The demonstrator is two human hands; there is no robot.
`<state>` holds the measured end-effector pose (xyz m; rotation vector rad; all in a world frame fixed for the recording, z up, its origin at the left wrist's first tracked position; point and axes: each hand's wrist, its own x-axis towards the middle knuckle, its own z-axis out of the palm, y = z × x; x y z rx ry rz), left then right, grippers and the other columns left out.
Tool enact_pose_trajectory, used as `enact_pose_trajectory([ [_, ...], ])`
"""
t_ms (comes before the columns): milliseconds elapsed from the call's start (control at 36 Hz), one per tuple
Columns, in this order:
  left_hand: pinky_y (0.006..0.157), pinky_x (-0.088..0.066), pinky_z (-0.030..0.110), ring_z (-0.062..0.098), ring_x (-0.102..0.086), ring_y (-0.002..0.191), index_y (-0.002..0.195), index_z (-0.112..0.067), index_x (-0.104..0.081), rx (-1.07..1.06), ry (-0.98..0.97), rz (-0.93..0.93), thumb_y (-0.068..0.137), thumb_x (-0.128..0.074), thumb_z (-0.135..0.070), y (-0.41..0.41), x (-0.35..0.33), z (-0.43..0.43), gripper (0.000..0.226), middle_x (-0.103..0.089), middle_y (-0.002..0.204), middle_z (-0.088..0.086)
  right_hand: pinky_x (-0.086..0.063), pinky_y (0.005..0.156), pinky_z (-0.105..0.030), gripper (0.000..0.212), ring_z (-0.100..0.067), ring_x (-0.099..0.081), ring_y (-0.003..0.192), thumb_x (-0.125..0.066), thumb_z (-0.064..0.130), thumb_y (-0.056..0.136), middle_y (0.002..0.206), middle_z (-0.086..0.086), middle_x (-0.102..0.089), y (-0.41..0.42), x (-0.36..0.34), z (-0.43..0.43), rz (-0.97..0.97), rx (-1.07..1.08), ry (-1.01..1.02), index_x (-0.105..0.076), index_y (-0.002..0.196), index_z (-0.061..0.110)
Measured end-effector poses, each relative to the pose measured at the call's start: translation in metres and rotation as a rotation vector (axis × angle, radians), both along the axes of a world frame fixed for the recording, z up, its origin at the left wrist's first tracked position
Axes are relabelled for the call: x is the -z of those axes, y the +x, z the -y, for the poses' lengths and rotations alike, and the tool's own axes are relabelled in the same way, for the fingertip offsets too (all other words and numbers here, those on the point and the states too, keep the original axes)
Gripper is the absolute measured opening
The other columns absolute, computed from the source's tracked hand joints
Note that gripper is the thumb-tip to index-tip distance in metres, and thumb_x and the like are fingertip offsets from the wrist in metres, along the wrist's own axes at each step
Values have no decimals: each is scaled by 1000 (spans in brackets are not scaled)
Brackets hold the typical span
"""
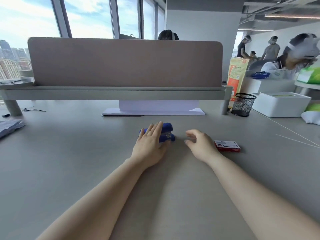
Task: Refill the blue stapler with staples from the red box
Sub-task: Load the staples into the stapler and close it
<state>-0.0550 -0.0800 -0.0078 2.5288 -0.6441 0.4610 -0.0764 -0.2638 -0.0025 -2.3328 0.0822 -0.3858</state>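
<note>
Blue stapler (167, 133) sits mid-desk (86, 144), long axis roughly left-right, nose toward the right. Left hand (149, 145) lies flat over its left part, fingers extended, touching but not closed around it. Right hand (200, 144) is loosely curled, empty, between stapler and red box (227, 146), nearer the box, which lies flat, lid shut. Box label unreadable.

Grey desk (86, 153): blue stapler (167, 134), red box (227, 146), mesh cup (243, 104).
</note>
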Motion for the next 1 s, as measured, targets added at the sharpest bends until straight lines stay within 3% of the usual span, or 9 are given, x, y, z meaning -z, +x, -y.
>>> enact_pose_trajectory([
  [83, 119, -1, 38, 15, -8, 146, 146, -25, -10, -54, 135, 70, 91, -33, -50, 3, 5, -1, 64, -13, 158, -5, -40, 103, -31, 39, -20, -53, 121, -57, 19, 86, 132, -2, -58, -2, -1, -2, 8, -3, -29, -52, 125, 17],
  [194, 118, 2, 38, 15, -10, 146, 146, -26, -11, -79, 163, 188, 92, -25, -51, 6, 3, 4, 61, -14, 158, -5, -41, 104, -35, 41, -20, -52, 121, -57, 21, 87, 132, 1, -57, -2, -3, -3, 15, -18, -45, -51, 127, 18],
  [333, 119, 0, 41, 12, -13, 145, 145, -24, -17, -35, 237, 114, 92, -30, -50, 10, 5, 13, 61, -21, 156, -9, -40, 103, -32, 39, -19, -52, 123, -55, 19, 87, 132, -1, -58, 0, -2, -1, 26, -13, -107, -52, 126, 18],
  [583, 119, 0, 40, 9, -17, 143, 143, -27, -22, -26, 198, 85, 91, -36, -43, 8, 4, 10, 56, -24, 154, -13, -40, 103, -31, 40, -21, -51, 122, -56, 19, 87, 132, -2, -58, 0, 0, -1, -5, -21, -146, -52, 126, 16],
  [1000, 120, -2, 41, 9, -18, 143, 143, -28, -22, -53, 152, 121, 89, -33, -51, 7, 9, 6, 60, -25, 154, -11, -41, 102, -32, 41, -22, -51, 121, -57, 21, 86, 133, -4, -56, -7, -1, -2, -37, -22, -147, -51, 126, 14],
])
